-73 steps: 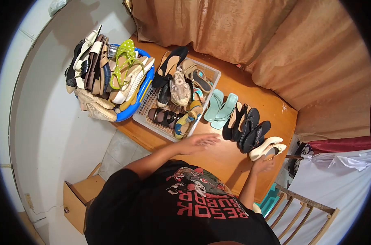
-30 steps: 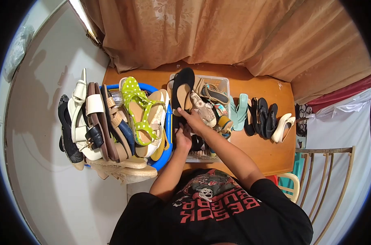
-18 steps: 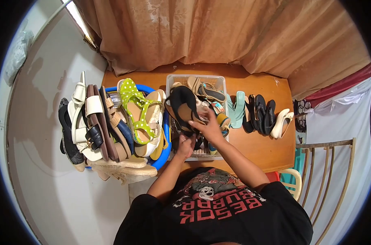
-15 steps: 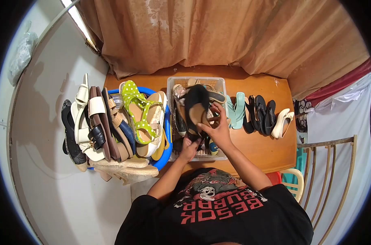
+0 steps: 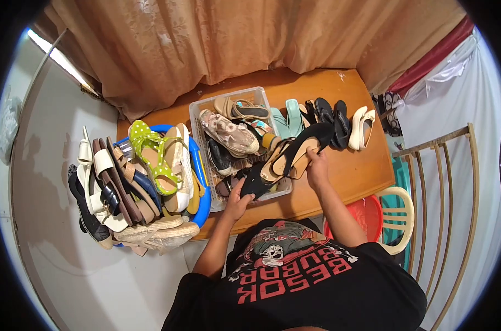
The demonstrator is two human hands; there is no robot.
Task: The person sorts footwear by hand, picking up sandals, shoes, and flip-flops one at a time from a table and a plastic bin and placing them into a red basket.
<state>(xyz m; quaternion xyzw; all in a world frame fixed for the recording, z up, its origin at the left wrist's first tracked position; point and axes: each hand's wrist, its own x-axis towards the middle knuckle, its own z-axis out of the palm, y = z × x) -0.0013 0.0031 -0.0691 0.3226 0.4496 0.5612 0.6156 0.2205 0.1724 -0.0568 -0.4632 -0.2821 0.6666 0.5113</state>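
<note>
head view: both hands hold a pair of black heels [image 5: 286,160] above the right edge of the clear crate [image 5: 198,118]; left hand [image 5: 236,194] clasps the toe end low by the crate's near corner, right hand [image 5: 316,165] grips the heel end over the wooden table [image 5: 366,165]. four pairs already lined up on the table right of the crate: mint sandals [image 5: 289,118], two black pairs, cream pumps [image 5: 362,128]. crate looks half full, blue basket [image 5: 202,182] heaped with shoes, so plenty left.

Bare table [image 5: 349,171] lies free right of the clear basket [image 5: 198,118]; a shoe row [image 5: 327,116] blocks behind.
</note>
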